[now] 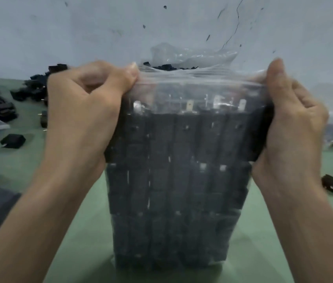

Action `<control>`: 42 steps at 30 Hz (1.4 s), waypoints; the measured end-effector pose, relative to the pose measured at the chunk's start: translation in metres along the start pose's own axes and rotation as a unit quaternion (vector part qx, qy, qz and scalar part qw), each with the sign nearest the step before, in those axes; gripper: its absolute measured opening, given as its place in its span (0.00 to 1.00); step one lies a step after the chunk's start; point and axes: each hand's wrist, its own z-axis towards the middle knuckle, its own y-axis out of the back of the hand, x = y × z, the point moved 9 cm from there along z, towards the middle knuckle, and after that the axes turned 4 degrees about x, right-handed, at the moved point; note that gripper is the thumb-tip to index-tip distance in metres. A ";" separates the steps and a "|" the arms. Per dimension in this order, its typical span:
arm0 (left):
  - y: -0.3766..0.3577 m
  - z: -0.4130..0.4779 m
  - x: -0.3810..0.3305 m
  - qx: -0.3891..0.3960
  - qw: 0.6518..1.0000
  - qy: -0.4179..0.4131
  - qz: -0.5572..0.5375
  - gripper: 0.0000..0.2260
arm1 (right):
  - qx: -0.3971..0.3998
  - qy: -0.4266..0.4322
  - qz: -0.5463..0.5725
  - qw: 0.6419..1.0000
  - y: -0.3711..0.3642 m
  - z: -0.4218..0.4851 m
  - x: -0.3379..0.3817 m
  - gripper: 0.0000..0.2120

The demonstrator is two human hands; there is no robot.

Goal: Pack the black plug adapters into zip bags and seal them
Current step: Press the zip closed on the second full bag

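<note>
Right, the zip bag (192,86) is held upright dead centre over the green table (76,242), crammed with rows of black plug adapters (182,180). The left hand (84,99) pinches its top corner at ten o'clock and the right hand (292,111) grips the corner at two o'clock. I'd keep the strip taut and level, with the prongs below it, then press along from one corner. Loose adapters (12,140) lie at nine o'clock.

No legible text, label, brand, number or sign appears on any surface; the frame is too blurred to resolve fine print.
</note>
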 end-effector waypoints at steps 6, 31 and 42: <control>-0.019 -0.009 0.015 0.062 0.990 0.109 -0.063 0.13 | 0.084 -0.134 -0.046 0.986 -0.002 0.012 -0.018 0.09; -0.038 -0.045 0.236 0.215 0.865 0.448 0.074 0.05 | 0.510 -0.289 -0.506 0.633 -0.055 0.000 -0.228 0.07; -0.034 -0.028 0.228 0.262 0.867 0.401 0.137 0.03 | 0.460 -0.318 -0.465 0.686 -0.053 0.011 -0.229 0.07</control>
